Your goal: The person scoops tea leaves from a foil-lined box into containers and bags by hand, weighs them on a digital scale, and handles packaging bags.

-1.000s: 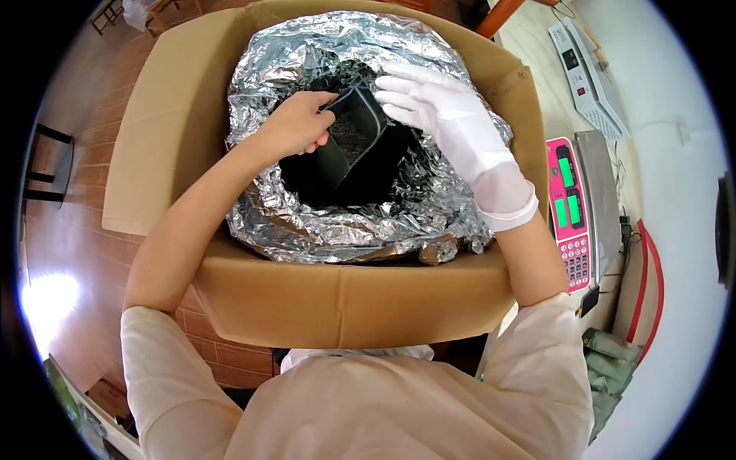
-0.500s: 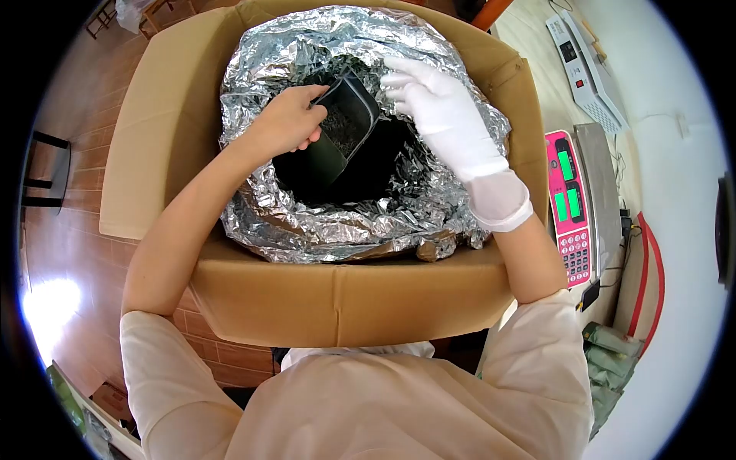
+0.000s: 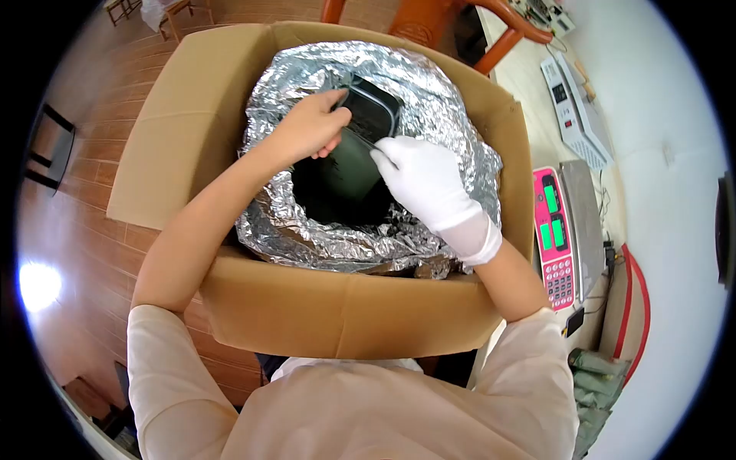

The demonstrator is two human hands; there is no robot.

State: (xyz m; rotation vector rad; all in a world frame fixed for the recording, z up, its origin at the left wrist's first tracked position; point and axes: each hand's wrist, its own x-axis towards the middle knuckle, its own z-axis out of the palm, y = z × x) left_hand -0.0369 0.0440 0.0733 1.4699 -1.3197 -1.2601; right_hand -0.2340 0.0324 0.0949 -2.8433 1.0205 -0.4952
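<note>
A dark, rectangular container is tilted over the opening of a crumpled silver foil lining. The foil lies inside an open cardboard box. Bare, my left hand is closed on the container's left rim. On the right side, my right hand wears a white glove, its fingers closed round the container's near right rim. Dark loose material shows inside the foil opening; what it is cannot be made out.
Right of the box, a pink scale with green displays stands on a pale counter, and a white device lies farther back. A reddish wooden chair is behind the box. Green packets are at lower right.
My right hand has come down from the foil's far right and closed on the container's rim. The container is held at a different tilt, and the whole view has shifted.
</note>
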